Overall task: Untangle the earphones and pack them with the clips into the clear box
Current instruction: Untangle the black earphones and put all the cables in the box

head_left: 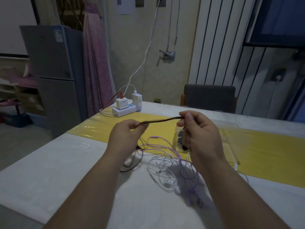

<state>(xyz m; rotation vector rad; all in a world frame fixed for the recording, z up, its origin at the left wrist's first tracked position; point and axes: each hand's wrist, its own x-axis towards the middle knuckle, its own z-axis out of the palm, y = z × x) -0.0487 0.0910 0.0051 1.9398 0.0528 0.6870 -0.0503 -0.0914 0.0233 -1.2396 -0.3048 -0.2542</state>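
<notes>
A dark brown earphone cable (160, 121) is stretched above the table between both hands. My left hand (127, 138) pinches its left end, and more of the cable trails down to a loop on the table. My right hand (198, 129) pinches the right end between thumb and fingers. Below lie a purple earphone cable (165, 142) and a white earphone cable (162, 172), tangled together. A clear box (229, 139) sits behind my right hand. In front of it a small clear container (178, 139) holds dark clips, partly hidden by that hand.
The table (66, 171) has a white cover and a yellow runner (264, 146). A white power strip (125, 111) with chargers and cables stands at the far left corner. A grey chair (209, 96) is behind the table.
</notes>
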